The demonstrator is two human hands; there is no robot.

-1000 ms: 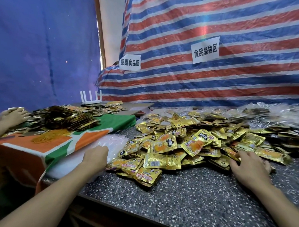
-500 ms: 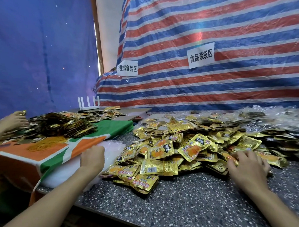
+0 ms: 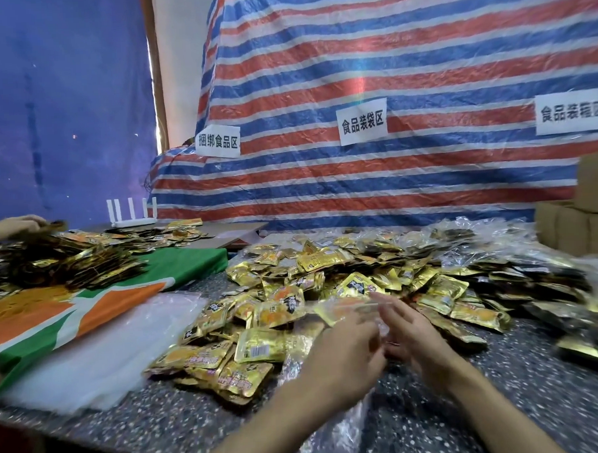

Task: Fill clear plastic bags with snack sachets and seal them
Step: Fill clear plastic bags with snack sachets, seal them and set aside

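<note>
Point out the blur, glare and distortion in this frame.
Head view: motion blur smears the left hand, right hand and clear plastic bag between them; a faint rainbow flare crosses the red-and-blue striped tarp; the wide lens bows its stripes.

Two bare forearms [image 3: 265, 430]; left hand [image 3: 344, 358] and right hand [image 3: 415, 341] apparently bare too, fingers blurred

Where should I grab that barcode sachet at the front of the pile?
Probably pinch the barcode sachet by its left edge, coming from the left: it lies flat atop the pile, and the left hand crowds its right side.
</note>
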